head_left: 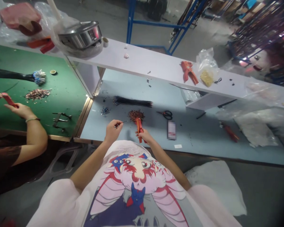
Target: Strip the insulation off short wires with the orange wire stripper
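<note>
One orange-red plier-like tool (139,125) is gripped by the right hand (145,136); apart, a thin dark wire (125,121) is pinched by the left hand (113,130). By the tool's tip, coppery clippings (135,114) are heaped, suggesting partial progress; whether the long black wire bundle (133,101) behind is finished is unclear.

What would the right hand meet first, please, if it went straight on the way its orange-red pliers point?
The right hand would likely bring its orange-red pliers into the pile of small copper-coloured pieces first, though they might pass above it; depth is unclear.
</note>
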The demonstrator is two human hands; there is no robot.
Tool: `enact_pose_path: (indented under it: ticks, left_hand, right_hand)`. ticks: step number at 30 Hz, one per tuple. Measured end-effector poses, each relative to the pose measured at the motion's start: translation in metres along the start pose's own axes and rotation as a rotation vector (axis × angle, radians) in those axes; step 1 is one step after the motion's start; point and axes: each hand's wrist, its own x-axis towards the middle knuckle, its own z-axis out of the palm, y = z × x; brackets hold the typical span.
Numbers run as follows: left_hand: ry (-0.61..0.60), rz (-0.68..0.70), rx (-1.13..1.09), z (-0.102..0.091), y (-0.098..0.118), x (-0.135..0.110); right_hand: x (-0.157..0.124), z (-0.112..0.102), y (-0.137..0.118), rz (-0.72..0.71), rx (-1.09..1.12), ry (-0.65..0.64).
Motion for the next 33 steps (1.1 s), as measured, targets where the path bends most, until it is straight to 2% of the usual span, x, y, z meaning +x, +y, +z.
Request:
enact_pose_path:
  ticks: [3,6,11,14,17,22,26,29,33]
  left_hand:
    - [-0.005,0.000,-0.002,-0.003,0.000,-0.004]
    - [-0.017,-0.002,-0.001,-0.006,0.000,-0.009]
    - [-0.039,0.012,0.023,-0.012,-0.001,-0.014]
    - [-0.013,-0.006,0.044,-0.015,0.000,-0.017]
    - [0.004,-0.016,0.049,-0.015,0.003,-0.019]
    - [0.114,0.078,0.061,-0.011,0.016,-0.017]
    - [0.119,0.174,0.017,-0.008,0.029,-0.012]
    - [0.082,0.227,-0.028,-0.008,0.039,-0.010]
    - [0.076,0.275,-0.095,-0.010,0.048,-0.010]
  right_hand:
    - [0.024,0.010,0.016,0.052,-0.037,-0.002]
    - [0.044,0.020,0.021,0.074,-0.085,-0.067]
    - [0.064,0.022,0.009,0.076,-0.156,-0.149]
    - [0.060,0.016,-0.003,0.039,-0.168,-0.157]
    - [0.036,0.005,-0.015,0.030,-0.172,-0.205]
    - [-0.036,-0.008,-0.038,0.010,-0.152,-0.300]
    - [-0.087,-0.004,-0.058,-0.015,0.149,-0.388]
    - [-0.108,0.001,-0.070,-0.011,0.349,-0.451]
    - [-0.120,0.006,-0.078,-0.013,0.376,-0.507]
